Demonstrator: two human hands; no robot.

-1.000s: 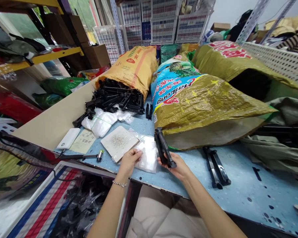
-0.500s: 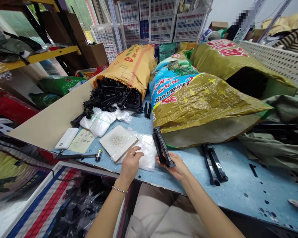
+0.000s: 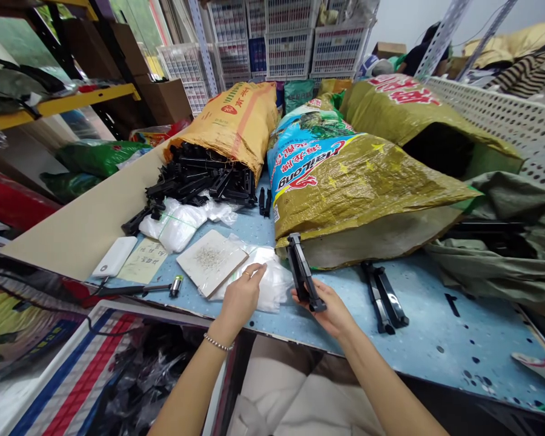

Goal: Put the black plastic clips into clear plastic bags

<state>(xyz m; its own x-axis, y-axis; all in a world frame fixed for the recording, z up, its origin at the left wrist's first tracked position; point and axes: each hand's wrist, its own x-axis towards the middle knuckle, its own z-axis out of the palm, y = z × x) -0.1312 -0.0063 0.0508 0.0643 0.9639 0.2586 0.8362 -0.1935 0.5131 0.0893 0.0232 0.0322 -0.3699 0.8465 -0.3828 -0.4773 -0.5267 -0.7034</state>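
My right hand (image 3: pixel 329 307) grips a pair of long black plastic parts (image 3: pixel 303 269) by the near end, tilted up over the table edge. The far end of the parts stands in front of the gold-and-blue woven sack (image 3: pixel 367 188). My left hand (image 3: pixel 243 293) lies over a stack of clear plastic bags (image 3: pixel 272 284), fingers stretched out and fingertips on the film. No bag shows lifted in it. Beside it is a square white board (image 3: pixel 211 260) with tiny grains on top. Another pair of black parts (image 3: pixel 385 300) lies to the right.
An orange sack (image 3: pixel 236 121) spills many black parts (image 3: pixel 204 175) at the back left. Nearer are a bundle of bags (image 3: pixel 175 224), a white power bank (image 3: pixel 114 257), a note (image 3: pixel 143 260) and a hammer (image 3: pixel 140 289). A grey-green sack (image 3: pixel 504 266) stands right.
My left fingers have straightened from a curl and reached further over the plastic bags. The black parts remain in my right hand, and the view has shifted slightly.
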